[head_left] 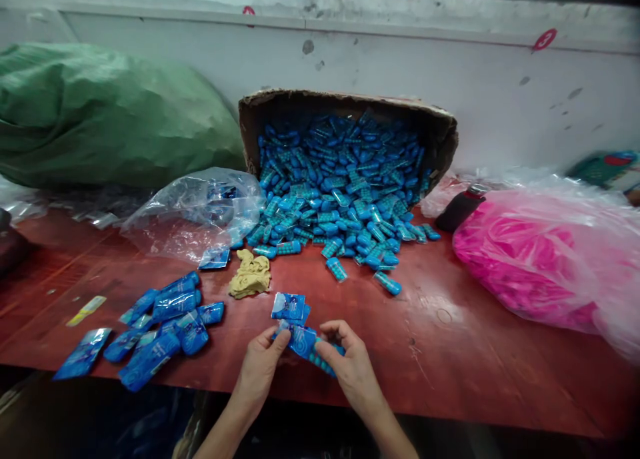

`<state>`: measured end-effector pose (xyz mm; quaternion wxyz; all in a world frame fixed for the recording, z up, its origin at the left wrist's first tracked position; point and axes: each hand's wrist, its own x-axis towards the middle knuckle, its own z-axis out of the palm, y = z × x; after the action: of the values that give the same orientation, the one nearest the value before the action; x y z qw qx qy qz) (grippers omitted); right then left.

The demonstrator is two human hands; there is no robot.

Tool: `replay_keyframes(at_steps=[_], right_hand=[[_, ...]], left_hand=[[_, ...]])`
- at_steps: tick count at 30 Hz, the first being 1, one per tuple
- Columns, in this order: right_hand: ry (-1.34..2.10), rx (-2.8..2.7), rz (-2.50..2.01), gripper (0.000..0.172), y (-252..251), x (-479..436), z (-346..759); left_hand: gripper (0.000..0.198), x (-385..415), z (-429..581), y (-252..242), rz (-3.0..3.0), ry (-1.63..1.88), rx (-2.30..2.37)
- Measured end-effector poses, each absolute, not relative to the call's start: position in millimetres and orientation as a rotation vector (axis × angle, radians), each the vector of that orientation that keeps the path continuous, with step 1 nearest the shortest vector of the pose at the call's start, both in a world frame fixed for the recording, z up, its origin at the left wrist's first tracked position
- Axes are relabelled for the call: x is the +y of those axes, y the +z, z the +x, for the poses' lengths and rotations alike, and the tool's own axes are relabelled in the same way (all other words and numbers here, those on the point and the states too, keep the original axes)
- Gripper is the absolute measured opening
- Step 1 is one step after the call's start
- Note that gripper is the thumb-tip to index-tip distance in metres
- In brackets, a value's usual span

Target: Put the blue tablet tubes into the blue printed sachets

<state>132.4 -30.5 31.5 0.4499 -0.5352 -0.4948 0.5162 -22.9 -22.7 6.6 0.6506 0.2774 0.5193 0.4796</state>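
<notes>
Near the table's front edge, my left hand (263, 359) pinches a blue printed sleeve (302, 342) between thumb and fingers. My right hand (353, 362) grips a small blue container with rows of round beads (321, 364), whose upper end meets the sleeve; how far it is inside I cannot tell. Just beyond my fingers lie flat blue printed sleeves (289, 306). To the left is a loose pile of blue printed packs (175, 304), several of them bulging. Many more beaded containers (340, 192) spill from a cardboard box (350, 98) lying on its side.
A crumpled yellowish lump (251, 274) sits beyond my left hand, beside a clear plastic bag (200, 212). A large green sack (110, 119) stands at the back left. On the right are a bag of pink items (530, 259) and a black object (457, 209). The red table (450, 359) ends close to me.
</notes>
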Motion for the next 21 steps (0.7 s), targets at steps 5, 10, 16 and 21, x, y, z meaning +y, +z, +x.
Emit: replay_keyframes(at_steps=[5, 10, 16, 21], right_hand=[[1.119, -1.308, -1.364, 0.006, 22, -37, 118], [1.02, -1.384, -1.266, 0.005, 19, -38, 114], [1.747, -1.275, -0.781, 0.036, 26, -34, 133], [1.594, -1.15, -0.881, 0.038, 22, -40, 132]], left_hand=[[0.028, -24, -12, 10, 0.482, 1.091, 1.108], [0.022, -27, -11, 17, 0.315, 1.011, 1.043], [0.013, -26, -22, 20, 0.264, 0.982, 0.963], [0.011, -21, -16, 20, 0.235, 1.024, 1.016]])
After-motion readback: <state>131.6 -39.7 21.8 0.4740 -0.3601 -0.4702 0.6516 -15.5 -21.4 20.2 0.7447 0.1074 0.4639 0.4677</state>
